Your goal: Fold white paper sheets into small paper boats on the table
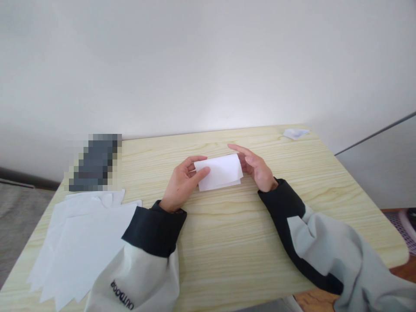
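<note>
A folded sheet of white paper (221,171) is held a little above the table, its fold along the top and its lower edges slightly apart. My left hand (185,180) grips its left end, thumb on the front face and fingers behind. At the right end is my right hand (255,169), its fingers spread and the thumb apart from them. Some of its fingertips are partly hidden behind the paper's right edge, where I cannot tell whether they touch it.
Several loose white sheets (87,238) lie overlapping at the table's left. Behind them is a dark, pixelated flat object (94,162). A small folded paper piece (295,133) rests at the far right corner. The wooden table (227,251) meets a white wall (208,65).
</note>
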`<state>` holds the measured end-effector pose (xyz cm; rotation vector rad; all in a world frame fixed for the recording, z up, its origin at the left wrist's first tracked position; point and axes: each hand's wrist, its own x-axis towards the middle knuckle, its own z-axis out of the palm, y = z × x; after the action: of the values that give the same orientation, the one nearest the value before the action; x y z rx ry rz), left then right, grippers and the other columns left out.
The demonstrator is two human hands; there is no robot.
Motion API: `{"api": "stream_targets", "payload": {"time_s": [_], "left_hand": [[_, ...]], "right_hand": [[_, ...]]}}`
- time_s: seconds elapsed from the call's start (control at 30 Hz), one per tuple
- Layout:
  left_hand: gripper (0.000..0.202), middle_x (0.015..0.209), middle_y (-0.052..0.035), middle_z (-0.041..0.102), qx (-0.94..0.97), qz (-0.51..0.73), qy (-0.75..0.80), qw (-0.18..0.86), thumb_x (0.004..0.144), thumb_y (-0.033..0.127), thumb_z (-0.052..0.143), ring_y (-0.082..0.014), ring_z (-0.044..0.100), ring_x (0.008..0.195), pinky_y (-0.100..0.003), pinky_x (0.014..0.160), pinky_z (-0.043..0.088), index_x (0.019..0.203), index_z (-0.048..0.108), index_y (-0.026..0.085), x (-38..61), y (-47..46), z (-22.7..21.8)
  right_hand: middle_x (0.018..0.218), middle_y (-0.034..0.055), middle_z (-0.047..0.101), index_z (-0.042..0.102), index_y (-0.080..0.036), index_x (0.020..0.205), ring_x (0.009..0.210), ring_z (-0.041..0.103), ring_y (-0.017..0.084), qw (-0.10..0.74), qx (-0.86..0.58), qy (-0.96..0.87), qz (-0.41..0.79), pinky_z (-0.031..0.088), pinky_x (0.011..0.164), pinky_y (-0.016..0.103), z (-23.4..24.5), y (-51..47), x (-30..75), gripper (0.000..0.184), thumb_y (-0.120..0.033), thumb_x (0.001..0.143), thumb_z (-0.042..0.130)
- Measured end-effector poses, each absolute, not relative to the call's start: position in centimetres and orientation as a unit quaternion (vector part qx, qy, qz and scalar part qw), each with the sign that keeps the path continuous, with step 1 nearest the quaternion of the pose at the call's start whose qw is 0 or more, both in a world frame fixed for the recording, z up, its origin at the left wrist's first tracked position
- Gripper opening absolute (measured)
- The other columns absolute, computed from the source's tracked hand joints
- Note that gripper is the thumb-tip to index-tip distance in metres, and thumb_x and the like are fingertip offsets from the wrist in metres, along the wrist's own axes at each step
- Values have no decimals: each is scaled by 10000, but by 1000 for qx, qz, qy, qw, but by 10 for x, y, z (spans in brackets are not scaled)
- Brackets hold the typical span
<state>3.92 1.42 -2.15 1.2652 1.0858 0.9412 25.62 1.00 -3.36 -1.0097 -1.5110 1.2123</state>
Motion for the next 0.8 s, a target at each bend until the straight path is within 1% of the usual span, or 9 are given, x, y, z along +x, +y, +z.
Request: {"api": "stream_targets", "payload": {"time_s": [0.07, 0.13, 0.2, 0.33, 0.43, 0.5, 0.57, 0.7, 0.8], "left_hand": [[471, 981, -69, 695, 544, 400, 463, 574, 715, 401, 725, -166, 648, 766, -239, 624, 503, 1110, 591, 183, 39, 14, -22], [454, 965, -60, 695, 549, 398, 462, 571, 713, 394, 730, -155, 645, 743, -226, 610, 497, 1097, 601, 188, 39, 14, -21], [441, 931, -50, 694, 553, 395, 465, 567, 717, 411, 724, -143, 633, 702, -211, 573, 480, 1081, 614, 188, 40, 13, -18], [439, 774, -17, 674, 557, 393, 479, 553, 751, 491, 668, -116, 568, 587, -196, 485, 411, 1058, 635, 178, 43, 12, -14], [421, 704, -4, 652, 559, 400, 488, 537, 756, 499, 660, -101, 527, 544, -190, 461, 378, 1016, 648, 167, 45, 12, -16], [401, 689, 0, 648, 559, 406, 490, 532, 750, 480, 673, -98, 524, 543, -186, 464, 377, 1000, 648, 168, 46, 12, -17], [391, 682, 3, 649, 553, 408, 490, 536, 745, 463, 682, -101, 530, 547, -187, 471, 381, 1003, 644, 171, 46, 12, -18], [371, 707, -3, 666, 545, 407, 486, 548, 743, 443, 687, -110, 553, 568, -193, 487, 399, 1000, 643, 178, 47, 12, -19], [378, 749, -13, 682, 548, 412, 482, 546, 735, 443, 694, -123, 580, 607, -202, 511, 424, 1001, 645, 179, 47, 12, -20]], "right_hand": [[888, 49, 645, 538, -213, 1274, 743, 596, 170, 457, -442, -619, 460, 466, 602, 273, -34, 10, 255, 495, -500, 879, 454], [726, 13, 567, 613, -205, 1143, 625, 513, 134, 455, -464, -632, 423, 404, 536, 248, -34, 10, 252, 423, -495, 843, 546], [647, -24, 478, 623, -205, 1080, 556, 440, 110, 452, -458, -635, 427, 360, 505, 240, -36, 10, 251, 362, -464, 829, 587], [604, -62, 361, 614, -203, 1063, 512, 381, 84, 455, -446, -633, 440, 322, 480, 221, -38, 11, 249, 315, -403, 820, 620], [626, -54, 407, 622, -196, 1048, 533, 417, 83, 451, -443, -641, 434, 346, 496, 217, -37, 10, 250, 302, -390, 816, 625], [693, -29, 493, 625, -195, 1045, 570, 461, 91, 448, -440, -648, 431, 378, 526, 226, -36, 9, 251, 304, -398, 819, 618], [722, -17, 521, 631, -196, 1034, 576, 468, 94, 448, -441, -652, 424, 384, 530, 230, -36, 9, 251, 298, -408, 825, 607], [624, -45, 422, 638, -202, 1002, 494, 372, 79, 451, -456, -653, 403, 296, 455, 227, -35, 9, 251, 270, -412, 838, 592], [602, -53, 362, 640, -209, 996, 477, 324, 78, 448, -468, -655, 388, 250, 438, 235, -36, 9, 250, 265, -418, 843, 583]]}}
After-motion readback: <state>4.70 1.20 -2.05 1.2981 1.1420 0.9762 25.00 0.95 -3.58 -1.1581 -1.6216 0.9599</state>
